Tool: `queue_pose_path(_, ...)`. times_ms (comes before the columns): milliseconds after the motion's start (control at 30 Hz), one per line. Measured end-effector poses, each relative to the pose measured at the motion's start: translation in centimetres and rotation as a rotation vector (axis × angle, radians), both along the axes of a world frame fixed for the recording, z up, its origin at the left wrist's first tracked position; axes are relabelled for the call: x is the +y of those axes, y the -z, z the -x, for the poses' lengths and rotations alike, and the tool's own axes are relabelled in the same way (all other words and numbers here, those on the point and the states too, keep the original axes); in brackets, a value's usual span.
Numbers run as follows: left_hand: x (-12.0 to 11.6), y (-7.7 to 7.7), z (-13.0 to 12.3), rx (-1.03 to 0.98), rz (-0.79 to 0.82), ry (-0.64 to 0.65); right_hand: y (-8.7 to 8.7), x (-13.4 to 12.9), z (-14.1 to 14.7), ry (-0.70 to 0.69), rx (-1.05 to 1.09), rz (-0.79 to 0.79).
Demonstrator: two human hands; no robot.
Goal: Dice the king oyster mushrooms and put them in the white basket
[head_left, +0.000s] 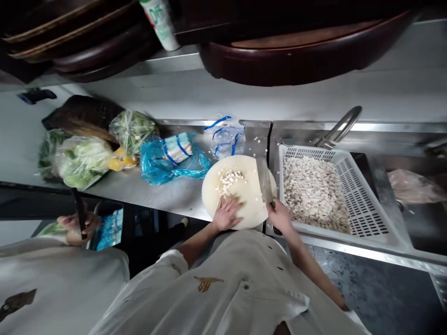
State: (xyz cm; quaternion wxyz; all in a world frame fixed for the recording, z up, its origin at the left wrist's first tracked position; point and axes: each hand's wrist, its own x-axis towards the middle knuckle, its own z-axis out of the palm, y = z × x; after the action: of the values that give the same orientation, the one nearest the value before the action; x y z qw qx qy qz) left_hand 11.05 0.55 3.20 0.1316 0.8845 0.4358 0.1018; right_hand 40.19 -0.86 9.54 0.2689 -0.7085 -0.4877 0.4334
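A round, cream-coloured cutting board lies on the counter in front of me. My left hand is on its near left part, fingers spread, with small pale chopped pieces just beyond the fingertips. At the board's right edge my right hand grips the handle of a cleaver, its broad blade pointing away from me. Right of the board, a white perforated basket holds a large heap of pale chopped pieces.
Behind the board are a clear plastic bag and a blue bag. Bagged greens stand farther left. A faucet rises behind the basket. Dark trays overhang on a shelf. At left, another person's hand holds a dark object.
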Motion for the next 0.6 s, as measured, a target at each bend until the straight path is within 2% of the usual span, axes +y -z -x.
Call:
queue_pose_path(67, 2.0, 0.5, 1.4, 0.008, -0.041, -0.133, 0.7, 2.1, 1.7, -0.104, -0.334, -0.001)
queue_pose_path(133, 5.3, 1.0, 2.6, -0.011, -0.068, -0.264, 1.0, 3.9, 2.5, -0.141, -0.546, 0.043)
queue_pose_path(233, 11.4, 1.8, 3.6, -0.063, -0.042, -0.402, 0.7, 5.8, 3.8, -0.164, -0.704, 0.096)
queue_pose_path(300, 15.1, 2.2, 3.5, -0.115, 0.014, -0.408, 0.4, 6.4, 5.7, -0.208, -0.743, 0.101)
queue_pose_path(367, 17.8, 2.3, 2.9, -0.158, 0.063, -0.315, 0.2, 6.3, 8.3, -0.281, -0.739, 0.098)
queue_pose_path(433, 19.1, 2.1, 2.5, -0.187, 0.085, -0.171, 0.2, 5.7, 10.8, -0.358, -0.705, 0.085)
queue_pose_path(533, 18.2, 1.6, 3.1, -0.222, 0.103, 0.041, 0.8, 3.8, 12.0, -0.375, -0.588, 0.045)
queue_pose_path(600, 15.9, 1.6, 4.0, -0.217, 0.11, 0.178, 1.5, 2.0, 10.4, -0.307, -0.378, 0.043)
